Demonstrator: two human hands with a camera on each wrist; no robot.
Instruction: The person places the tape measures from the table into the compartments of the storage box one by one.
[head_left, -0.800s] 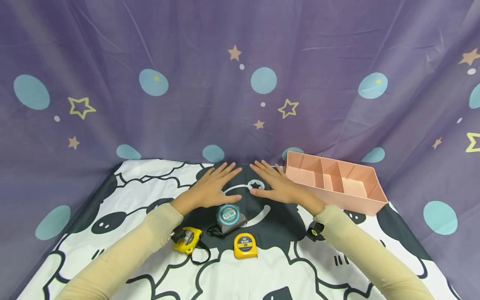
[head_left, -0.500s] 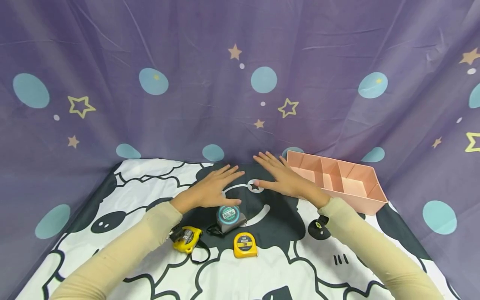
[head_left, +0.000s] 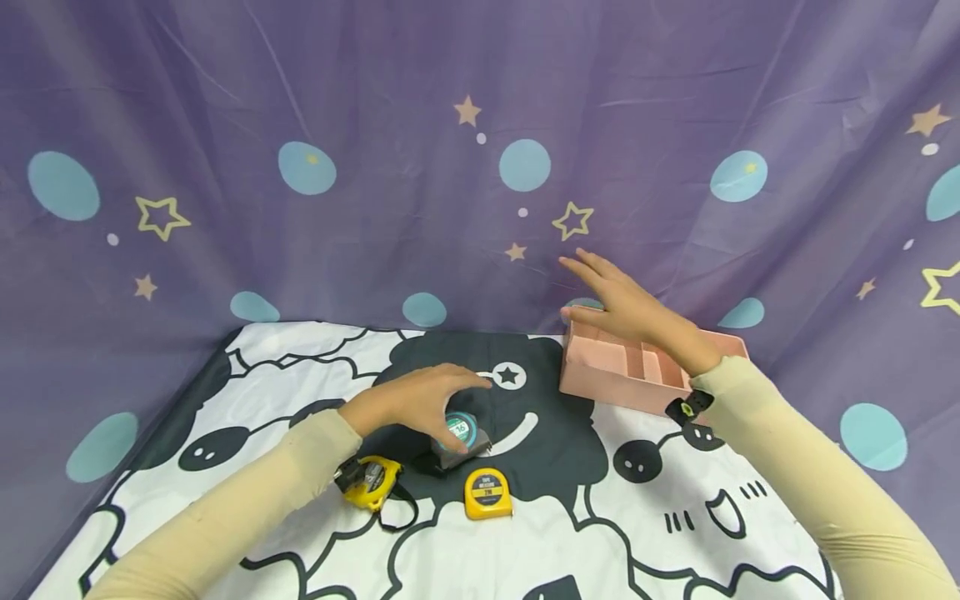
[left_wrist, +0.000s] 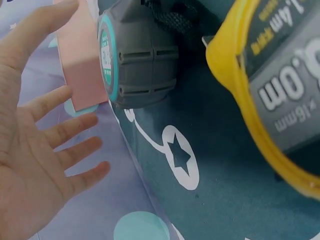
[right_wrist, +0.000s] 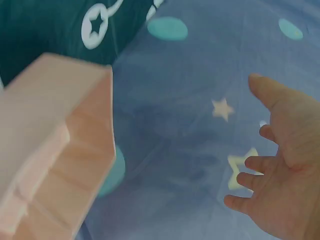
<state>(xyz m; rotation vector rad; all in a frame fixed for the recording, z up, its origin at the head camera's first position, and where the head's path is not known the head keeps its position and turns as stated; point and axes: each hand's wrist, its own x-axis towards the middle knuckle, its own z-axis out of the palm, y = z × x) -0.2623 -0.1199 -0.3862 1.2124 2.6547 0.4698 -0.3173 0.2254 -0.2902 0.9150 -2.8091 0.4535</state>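
Observation:
My left hand (head_left: 420,400) hovers over a grey tape measure (head_left: 462,430) with a teal ring, thumb and fingers parted. In the left wrist view, the fingers (left_wrist: 75,127) are spread apart beside the grey tape measure (left_wrist: 145,55) and grip nothing. Just below the left wrist lies a yellow tape measure (head_left: 382,485) with a black strap. A smaller yellow tape measure (head_left: 487,493) lies to its right, nearer the front. Raised above a pink divided box (head_left: 607,379), my right hand (head_left: 630,304) has its fingers extended and holds nothing.
The pink box stands at the back right of the table, against the purple curtain (head_left: 375,233); my right forearm hides part of it. A white and dark cartoon-print cloth (head_left: 510,550) covers the table.
My right hand has risen and moved right, over the pink box. The left hand has turned and lowered toward the grey tape measure. The tape measures appear unmoved.

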